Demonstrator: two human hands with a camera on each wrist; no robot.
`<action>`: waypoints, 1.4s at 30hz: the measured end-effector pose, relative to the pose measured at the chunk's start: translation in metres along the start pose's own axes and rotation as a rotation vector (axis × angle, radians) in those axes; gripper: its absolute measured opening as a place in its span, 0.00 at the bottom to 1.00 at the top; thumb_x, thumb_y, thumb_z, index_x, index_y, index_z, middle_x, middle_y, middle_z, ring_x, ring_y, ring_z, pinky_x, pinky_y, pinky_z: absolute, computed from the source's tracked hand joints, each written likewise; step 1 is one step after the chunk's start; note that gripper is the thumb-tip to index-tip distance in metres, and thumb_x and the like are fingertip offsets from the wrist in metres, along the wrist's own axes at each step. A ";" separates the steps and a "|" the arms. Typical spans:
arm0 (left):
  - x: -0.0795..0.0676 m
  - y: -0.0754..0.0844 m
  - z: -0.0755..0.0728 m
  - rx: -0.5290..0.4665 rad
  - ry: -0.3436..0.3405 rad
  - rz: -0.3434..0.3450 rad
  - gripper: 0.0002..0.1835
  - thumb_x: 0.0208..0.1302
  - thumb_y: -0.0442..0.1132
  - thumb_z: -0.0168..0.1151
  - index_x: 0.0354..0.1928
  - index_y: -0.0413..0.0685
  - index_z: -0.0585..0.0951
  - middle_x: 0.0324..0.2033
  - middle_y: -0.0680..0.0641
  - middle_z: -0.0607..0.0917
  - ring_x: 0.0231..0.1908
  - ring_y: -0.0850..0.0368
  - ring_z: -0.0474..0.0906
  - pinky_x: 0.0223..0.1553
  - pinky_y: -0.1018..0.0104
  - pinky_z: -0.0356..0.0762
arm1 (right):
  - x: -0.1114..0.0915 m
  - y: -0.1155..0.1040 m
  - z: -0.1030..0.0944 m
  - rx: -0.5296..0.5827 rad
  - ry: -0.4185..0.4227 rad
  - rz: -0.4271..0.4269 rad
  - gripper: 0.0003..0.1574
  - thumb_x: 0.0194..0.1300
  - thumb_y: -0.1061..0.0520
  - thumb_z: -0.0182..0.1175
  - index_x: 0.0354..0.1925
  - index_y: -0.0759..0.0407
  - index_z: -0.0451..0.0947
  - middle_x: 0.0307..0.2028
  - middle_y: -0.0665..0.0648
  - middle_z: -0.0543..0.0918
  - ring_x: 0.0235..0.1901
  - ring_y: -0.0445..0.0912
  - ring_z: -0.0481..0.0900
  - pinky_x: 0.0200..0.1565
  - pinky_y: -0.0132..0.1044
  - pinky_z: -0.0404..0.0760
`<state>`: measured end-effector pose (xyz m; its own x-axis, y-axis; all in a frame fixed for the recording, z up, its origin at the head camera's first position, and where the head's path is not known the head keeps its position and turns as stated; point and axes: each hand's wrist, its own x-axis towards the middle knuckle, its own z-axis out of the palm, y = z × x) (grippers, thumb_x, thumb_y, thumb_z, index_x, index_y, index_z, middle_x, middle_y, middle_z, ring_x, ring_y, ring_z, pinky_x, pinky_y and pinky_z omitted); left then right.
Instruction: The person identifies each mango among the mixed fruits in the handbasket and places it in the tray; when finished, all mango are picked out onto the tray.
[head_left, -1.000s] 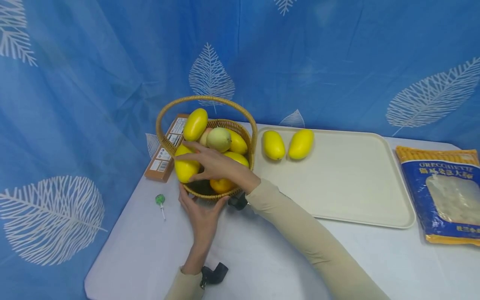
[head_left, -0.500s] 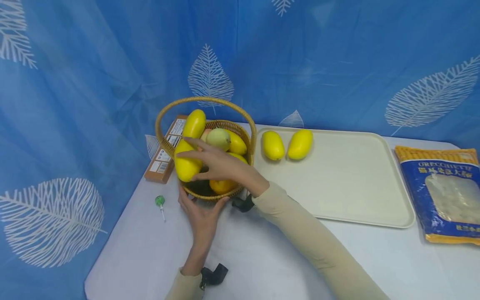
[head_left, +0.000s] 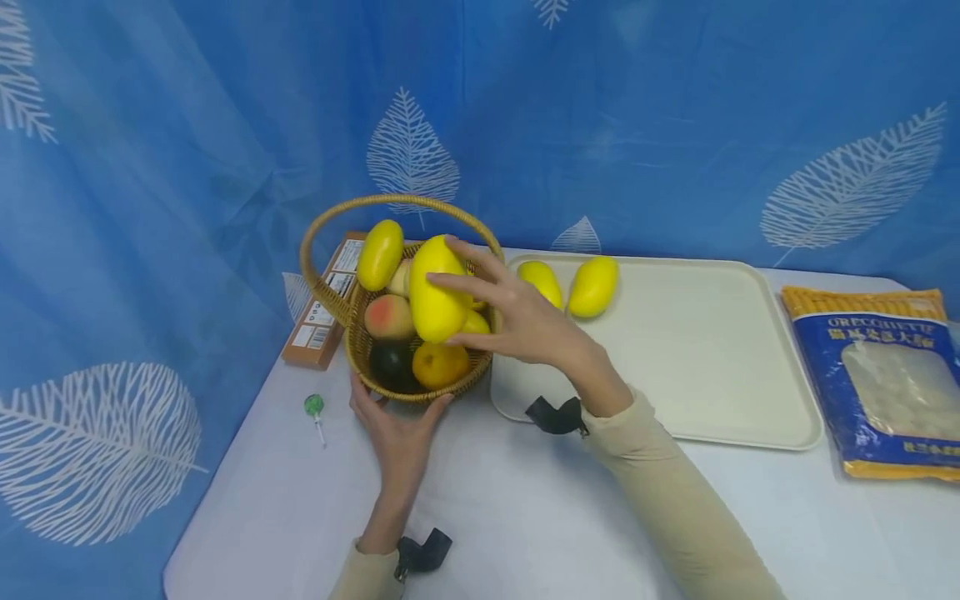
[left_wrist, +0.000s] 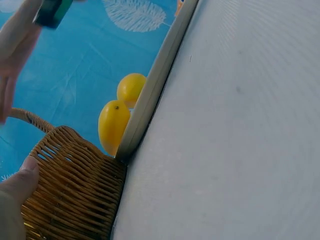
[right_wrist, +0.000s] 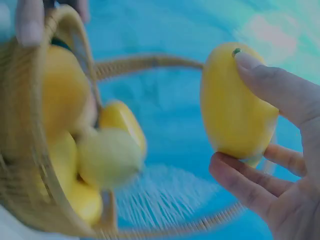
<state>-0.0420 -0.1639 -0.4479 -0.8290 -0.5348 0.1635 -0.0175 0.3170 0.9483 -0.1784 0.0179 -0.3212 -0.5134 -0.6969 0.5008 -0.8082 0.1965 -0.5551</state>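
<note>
My right hand [head_left: 517, 312] holds a yellow mango [head_left: 435, 292] above the wicker basket [head_left: 474, 377], between thumb and fingers. In the right wrist view, the thumb [right_wrist: 272, 82] lies near the mango's [right_wrist: 235, 105] stem end, with the fingertips under its other end. My left hand [head_left: 397, 437] grips the basket's near side low down, its thumb [left_wrist: 25, 180] against the woven wall [left_wrist: 75, 185]. In the basket lie a peach [head_left: 388, 317], a dark green fruit [head_left: 393, 367] and an orange fruit [head_left: 441, 364]. Another mango [head_left: 380, 256] rests at the back left rim. The held mango hides some fruit.
A cream tray [head_left: 697, 358] right of the basket bears two mangoes [head_left: 594, 287]. An orecchiette bag [head_left: 892, 383] lies at the far right. Left of the basket are a brown box [head_left: 318, 333] and a green lollipop [head_left: 313, 407]. The basket's tall handle [head_left: 405, 199] arches over it.
My right hand has lifted the mango from the basket's left side and carried it right, uncovering the peach and the dark green fruit. My left hand stays on the basket.
</note>
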 end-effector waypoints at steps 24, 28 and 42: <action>-0.002 -0.008 -0.001 0.006 0.039 0.014 0.68 0.44 0.49 0.80 0.78 0.62 0.38 0.74 0.47 0.47 0.70 0.51 0.51 0.70 0.45 0.52 | -0.040 0.032 0.021 -0.069 -0.116 0.230 0.43 0.59 0.44 0.69 0.70 0.45 0.66 0.72 0.56 0.62 0.68 0.56 0.66 0.61 0.52 0.75; -0.002 -0.007 0.000 0.009 0.030 0.021 0.67 0.46 0.49 0.80 0.78 0.63 0.38 0.74 0.48 0.47 0.71 0.51 0.49 0.71 0.41 0.50 | -0.036 0.033 0.036 -0.199 -0.104 0.218 0.44 0.59 0.42 0.69 0.71 0.45 0.66 0.73 0.58 0.61 0.65 0.58 0.70 0.56 0.51 0.79; -0.004 -0.002 0.001 -0.023 0.035 0.001 0.59 0.54 0.43 0.74 0.77 0.58 0.42 0.74 0.49 0.48 0.71 0.50 0.50 0.69 0.46 0.54 | -0.027 0.030 0.053 -0.317 -0.004 0.249 0.36 0.57 0.49 0.71 0.62 0.56 0.73 0.69 0.62 0.68 0.46 0.55 0.79 0.48 0.44 0.78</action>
<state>-0.0396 -0.1617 -0.4505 -0.8092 -0.5615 0.1732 -0.0036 0.2995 0.9541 -0.1736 0.0065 -0.3869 -0.7041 -0.6037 0.3738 -0.7085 0.5620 -0.4268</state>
